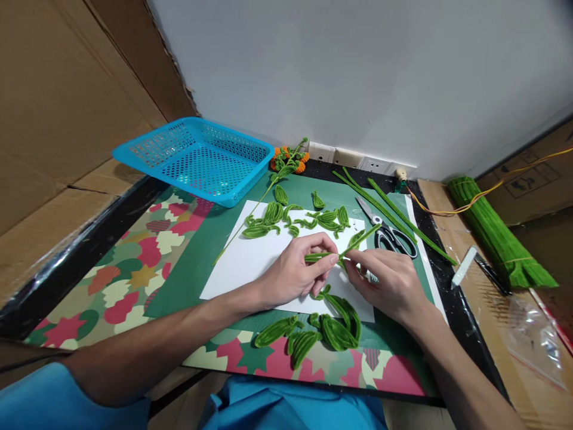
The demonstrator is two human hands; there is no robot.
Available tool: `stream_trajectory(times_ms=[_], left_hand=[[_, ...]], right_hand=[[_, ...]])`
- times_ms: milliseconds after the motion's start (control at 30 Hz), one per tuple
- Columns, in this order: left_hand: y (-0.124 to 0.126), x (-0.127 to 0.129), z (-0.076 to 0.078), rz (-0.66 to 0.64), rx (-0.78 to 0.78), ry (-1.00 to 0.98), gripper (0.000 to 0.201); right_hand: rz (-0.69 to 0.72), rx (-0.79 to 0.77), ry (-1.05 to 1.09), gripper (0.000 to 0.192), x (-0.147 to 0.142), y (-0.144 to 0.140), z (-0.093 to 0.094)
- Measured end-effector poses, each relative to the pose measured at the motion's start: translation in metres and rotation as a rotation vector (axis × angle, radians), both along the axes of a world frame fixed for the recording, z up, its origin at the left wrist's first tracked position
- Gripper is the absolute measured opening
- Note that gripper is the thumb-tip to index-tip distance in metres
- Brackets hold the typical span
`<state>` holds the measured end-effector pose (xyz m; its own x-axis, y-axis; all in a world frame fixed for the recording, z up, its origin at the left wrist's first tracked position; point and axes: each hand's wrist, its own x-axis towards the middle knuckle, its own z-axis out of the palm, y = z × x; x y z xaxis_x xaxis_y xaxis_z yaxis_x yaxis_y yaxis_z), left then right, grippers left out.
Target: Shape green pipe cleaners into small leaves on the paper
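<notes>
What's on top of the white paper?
Green leaves lie mostly toward the far side of the white paper; a thin stem crosses its left edge. The left hand and right hand cover part; what's beneath them can't be seen.

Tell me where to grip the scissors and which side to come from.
Take the scissors by their handle loops, probably from the near side with the right hand once it lets go of the green stem. The loops sit just beyond that hand, the blades point away to the left, and long green strips run close along the far side.
</notes>
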<state>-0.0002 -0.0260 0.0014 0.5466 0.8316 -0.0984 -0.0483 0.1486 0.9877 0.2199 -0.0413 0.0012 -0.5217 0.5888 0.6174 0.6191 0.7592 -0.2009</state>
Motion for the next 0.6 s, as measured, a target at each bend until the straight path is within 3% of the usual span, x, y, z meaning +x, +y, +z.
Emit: stream_trajectory(times_ms=[600], left_hand=[[-0.009, 0.003, 0.006, -0.059, -0.034, -0.01, 0.021]], right_hand=[[0.024, -0.172, 0.059, 0.015, -0.003, -0.01, 0.015]])
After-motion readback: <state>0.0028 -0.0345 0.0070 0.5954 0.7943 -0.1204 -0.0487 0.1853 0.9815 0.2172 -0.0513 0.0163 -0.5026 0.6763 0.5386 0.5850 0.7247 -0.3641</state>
